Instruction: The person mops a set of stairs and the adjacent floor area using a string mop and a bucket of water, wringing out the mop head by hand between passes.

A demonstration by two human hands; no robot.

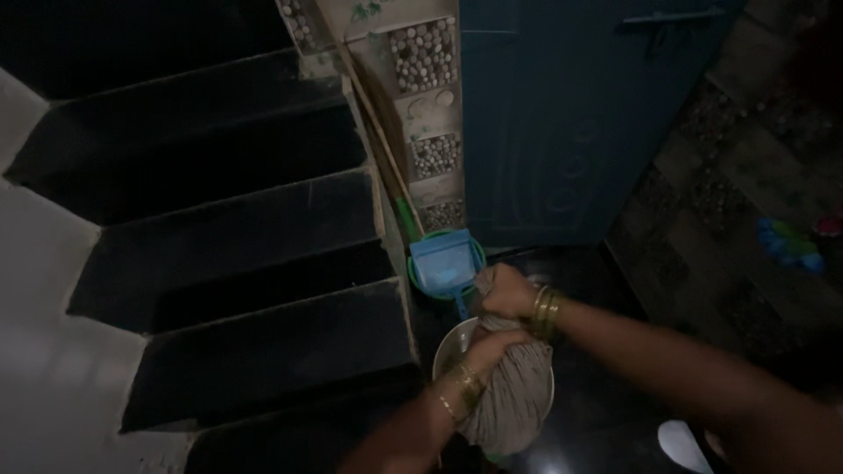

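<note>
While you stand at the foot of a dim stairwell, the room runs like this from your left: a pale wall (39,386) edges the frame, then black stair treads (263,228) climb away in a stepped row, their fronts darker than their tops. Past the stairs a narrow strip of pebble-patterned tiles (426,105) rises beside a blue door (562,114), and a wooden stick with a green lower part (386,158) leans across that strip. At its base a blue dustpan (445,263) stands in the corner. Further right the dark patterned wall tiles (729,184) carry a small blue and green thing (790,244), too blurred to identify. Underfoot the floor (606,421) is black and glossy, with a faint shine.

Your left hand (487,351) is clamped round the middle of a beige cloth bundle (514,395), fingers curled tight into the fabric, gold bangles at the wrist. Your right hand (507,291) grips the bundle's twisted top, fingers closed around it, more bangles on that wrist. The cloth hangs in long ribbed folds, gathered thin at the top and fuller below, and it sits directly over a round metal bowl (450,344) on the floor, just in front of the dustpan. Whether the cloth touches the bowl you cannot tell.
</note>
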